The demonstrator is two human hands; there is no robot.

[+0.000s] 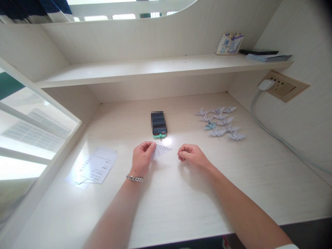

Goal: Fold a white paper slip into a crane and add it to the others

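While your left hand (142, 155) pinches a folded, pointed piece of printed paper (161, 150) between thumb and fingers, the paper's tip juts towards three o'clock, apparently gripped by one end to keep the point uncovered. Your right hand (191, 154) hovers just beyond that tip, fingers curled narrow, nothing visible in them. Around the paper, on the desk (166, 211), a phone (158, 121) lies at twelve, probably for easy viewing; loose sheets (102, 162) overlap near nine, likely within reach; paper birds (225, 121) cluster at two, seemingly set aside for elbow room.

The triangle (162, 150) is matt paper, the desk (166, 207) smooth wood-grain, the bracelet (135, 178) glossy metal.
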